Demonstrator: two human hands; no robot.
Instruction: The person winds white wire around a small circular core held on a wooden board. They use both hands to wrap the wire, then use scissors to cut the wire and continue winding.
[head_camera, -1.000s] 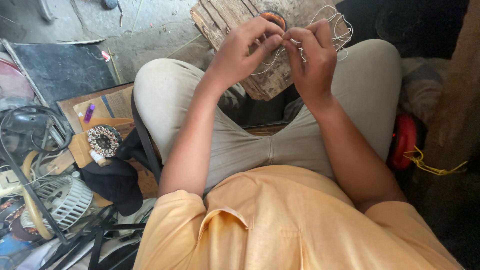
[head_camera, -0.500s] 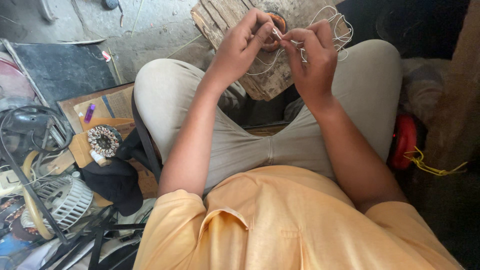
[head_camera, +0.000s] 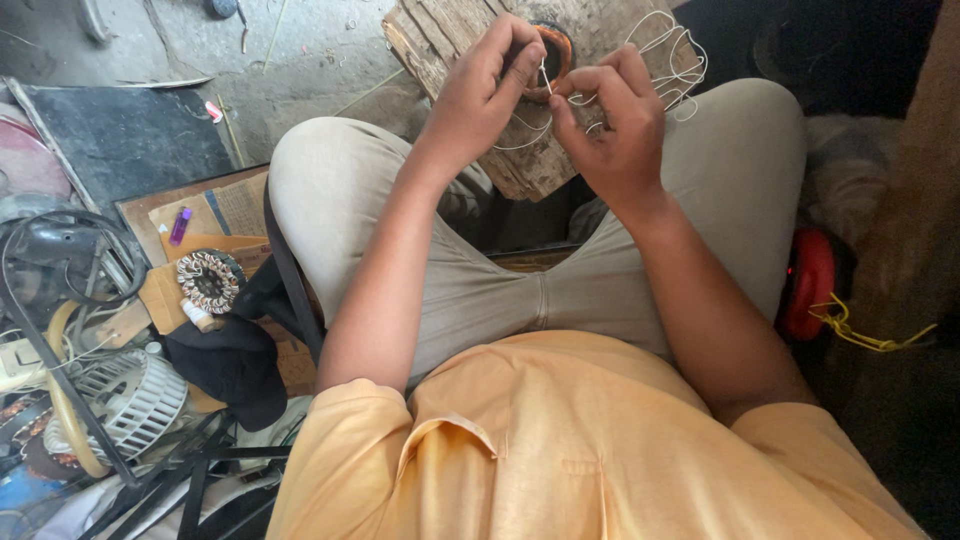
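Hands over a copper-wound coil on a wooden block

Much of the coil hides behind the left hand, and the white string looping across the wooden block is too thin to trace fully. Both hands are closed narrowly: the left grips the coil's edge, while the right hand pinches the string just beside it, between the raised knees.
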